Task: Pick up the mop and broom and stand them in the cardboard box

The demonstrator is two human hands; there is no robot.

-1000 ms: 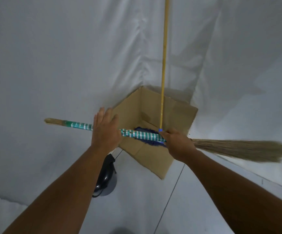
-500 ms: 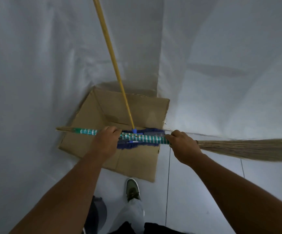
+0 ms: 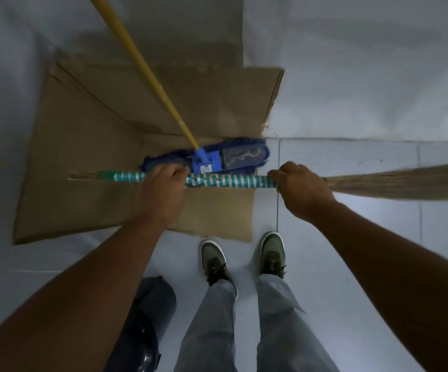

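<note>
I hold the broom (image 3: 231,181) level across the open top of the cardboard box (image 3: 78,167). Its handle is wrapped in green and white stripes, and its straw bristles (image 3: 405,183) stick out to the right past the box. My left hand (image 3: 161,191) grips the handle over the box. My right hand (image 3: 300,189) grips it where the handle meets the bristles. The mop stands inside the box, its blue head (image 3: 212,159) on the bottom and its yellow stick (image 3: 142,68) leaning up to the upper left.
The box sits on a pale tiled floor against white sheeting (image 3: 365,63). My two green shoes (image 3: 244,256) stand just in front of the box. A dark grey bin (image 3: 147,326) is on the floor at my left leg.
The view has tipped down and closer: my feet and the box's inside now show. The broom stays level in both hands. The mop stick now leans further left in the picture.
</note>
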